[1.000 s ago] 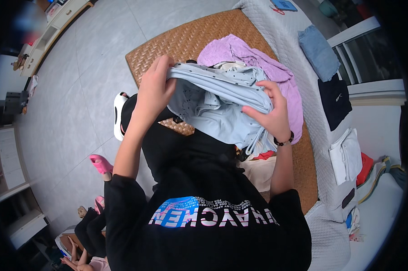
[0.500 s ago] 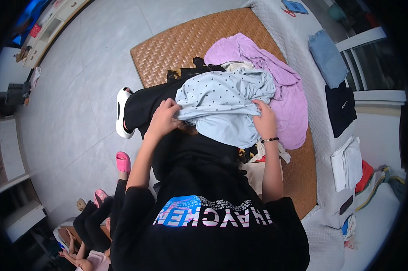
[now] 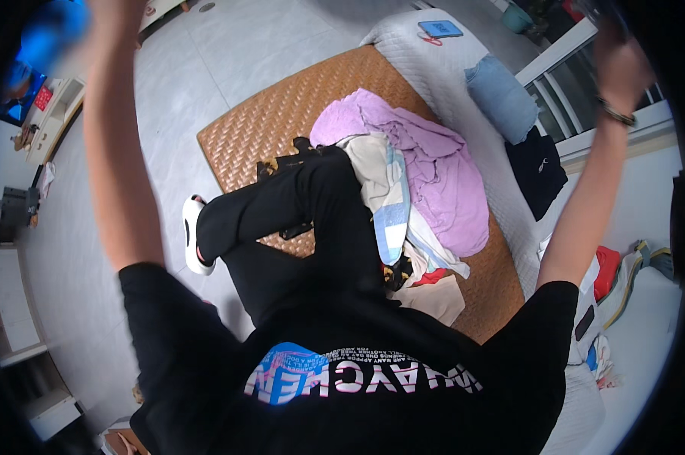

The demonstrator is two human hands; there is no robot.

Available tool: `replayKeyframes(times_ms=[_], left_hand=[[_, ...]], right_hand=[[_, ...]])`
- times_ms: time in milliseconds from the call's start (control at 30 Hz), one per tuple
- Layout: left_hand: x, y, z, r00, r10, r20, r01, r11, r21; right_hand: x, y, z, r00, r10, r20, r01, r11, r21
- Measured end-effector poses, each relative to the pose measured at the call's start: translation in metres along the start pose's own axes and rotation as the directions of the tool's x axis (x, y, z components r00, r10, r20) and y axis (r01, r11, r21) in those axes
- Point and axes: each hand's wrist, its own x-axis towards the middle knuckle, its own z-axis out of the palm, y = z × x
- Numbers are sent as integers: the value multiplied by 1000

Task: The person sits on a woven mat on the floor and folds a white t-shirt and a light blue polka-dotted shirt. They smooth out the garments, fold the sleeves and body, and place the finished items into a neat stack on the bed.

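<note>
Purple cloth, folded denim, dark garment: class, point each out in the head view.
Purple cloth (image 3: 445, 182), head view: its crumpled middle.
Folded denim (image 3: 502, 98), head view: middle of its upper face.
Dark garment (image 3: 536, 182), head view: just below its pale mark.

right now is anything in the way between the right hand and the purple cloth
Nothing visible stands up between the right hand and the purple cloth. In this view the folded blue cloth lies between them, but flat on the sofa, so it probably would not block the hand.
</note>
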Motion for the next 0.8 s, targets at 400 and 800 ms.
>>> replayKeyframes(times_ms=[400,800], left_hand=[[-176,-54,-28,18,-540,842,696,611,377],[-354,71,-143,-187,-444,876,982,-47,185]], right_hand=[[-87,-79,70,845,-171,507,-277,672,687],[-253,-206,133,712,-29,701,-637,393,663]])
